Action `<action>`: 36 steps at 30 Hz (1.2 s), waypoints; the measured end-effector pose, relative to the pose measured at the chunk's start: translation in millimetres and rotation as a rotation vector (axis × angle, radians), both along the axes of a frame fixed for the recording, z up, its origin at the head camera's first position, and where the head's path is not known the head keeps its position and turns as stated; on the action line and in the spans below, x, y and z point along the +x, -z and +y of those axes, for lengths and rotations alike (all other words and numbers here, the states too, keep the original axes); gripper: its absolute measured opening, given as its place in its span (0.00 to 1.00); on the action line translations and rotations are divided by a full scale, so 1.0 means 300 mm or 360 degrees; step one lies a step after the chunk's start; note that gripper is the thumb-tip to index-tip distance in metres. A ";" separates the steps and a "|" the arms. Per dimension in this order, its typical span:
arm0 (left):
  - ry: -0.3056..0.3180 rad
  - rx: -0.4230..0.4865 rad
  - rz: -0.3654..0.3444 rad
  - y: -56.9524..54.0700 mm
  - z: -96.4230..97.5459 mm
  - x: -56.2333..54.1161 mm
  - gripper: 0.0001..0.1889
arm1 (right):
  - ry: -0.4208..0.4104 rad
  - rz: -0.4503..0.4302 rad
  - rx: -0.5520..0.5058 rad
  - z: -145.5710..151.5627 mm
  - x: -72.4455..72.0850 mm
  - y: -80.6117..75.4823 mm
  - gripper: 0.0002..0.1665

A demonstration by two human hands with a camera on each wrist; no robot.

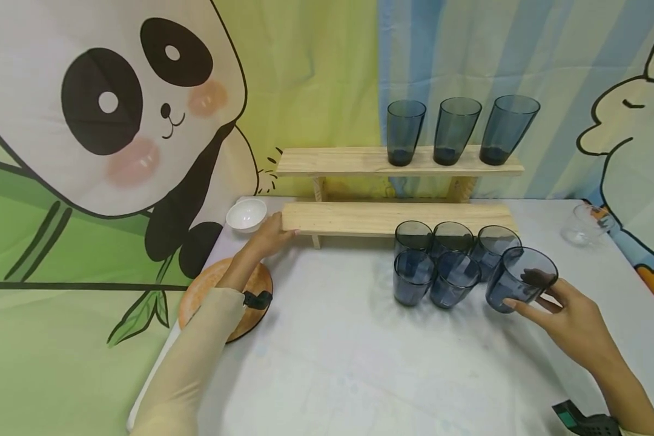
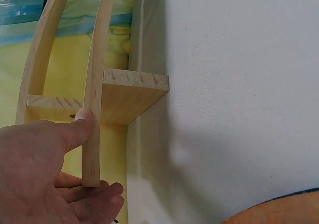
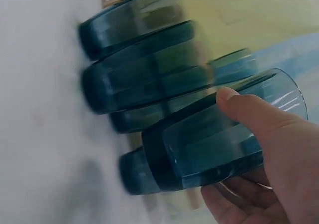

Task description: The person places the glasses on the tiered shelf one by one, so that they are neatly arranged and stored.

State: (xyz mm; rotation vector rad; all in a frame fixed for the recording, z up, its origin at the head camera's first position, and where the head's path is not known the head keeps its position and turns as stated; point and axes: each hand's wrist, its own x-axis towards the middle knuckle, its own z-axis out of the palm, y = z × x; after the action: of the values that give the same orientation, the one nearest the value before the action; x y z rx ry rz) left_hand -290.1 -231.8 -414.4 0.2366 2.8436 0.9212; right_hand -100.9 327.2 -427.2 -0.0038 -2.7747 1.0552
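My right hand [image 1: 578,327] grips a blue-tinted drinking glass [image 1: 515,284] around its side. In the right wrist view the thumb lies along one side of this glass [image 3: 209,139] and the fingers curl behind it; its base appears raised off the table. Just left of it, several matching glasses [image 1: 455,281] stand upright in two close rows before the wooden shelf [image 1: 349,218]. My left hand [image 1: 269,236] holds the left end of the lower board. From the left wrist, the thumb presses one face of that board [image 2: 92,149], with fingers curled at its other side.
Three more blue glasses [image 1: 456,130] stand on the right half of the upper board [image 1: 332,160]. A white bowl [image 1: 246,215] is left of the shelf, and a round wood-coloured plate [image 1: 261,281] lies under my left forearm. A clear glass vessel [image 1: 580,227] sits at the far right.
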 end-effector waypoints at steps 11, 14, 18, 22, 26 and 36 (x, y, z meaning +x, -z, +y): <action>0.0006 0.0009 0.0023 -0.006 -0.012 0.006 0.39 | 0.0081 0.0028 0.0021 -0.031 -0.093 -0.268 0.47; -0.0018 -0.0003 0.0022 -0.006 -0.015 0.007 0.38 | -0.0011 0.0040 -0.0018 -0.073 -0.156 -0.318 0.46; -0.0009 0.0000 0.0011 0.001 -0.010 -0.001 0.38 | -0.0140 -0.0005 -0.0089 -0.154 -0.234 -0.371 0.48; 0.0003 -0.0006 0.0017 0.007 -0.004 -0.012 0.39 | -0.0259 -0.0022 -0.0194 -0.242 -0.306 -0.406 0.45; 0.0000 0.0002 0.0022 0.003 -0.001 -0.012 0.39 | -0.0352 -0.0002 -0.0248 -0.325 -0.377 -0.429 0.44; 0.0001 0.0019 0.0006 -0.006 0.008 0.005 0.39 | -0.0476 -0.0011 -0.0293 -0.495 -0.507 -0.476 0.49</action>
State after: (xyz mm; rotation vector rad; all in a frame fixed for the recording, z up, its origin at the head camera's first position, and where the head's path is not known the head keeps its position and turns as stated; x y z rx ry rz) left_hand -288.7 -229.5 -412.6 0.2408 2.8420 0.9388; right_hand -252.9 178.8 -284.3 0.3951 -2.7299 1.3785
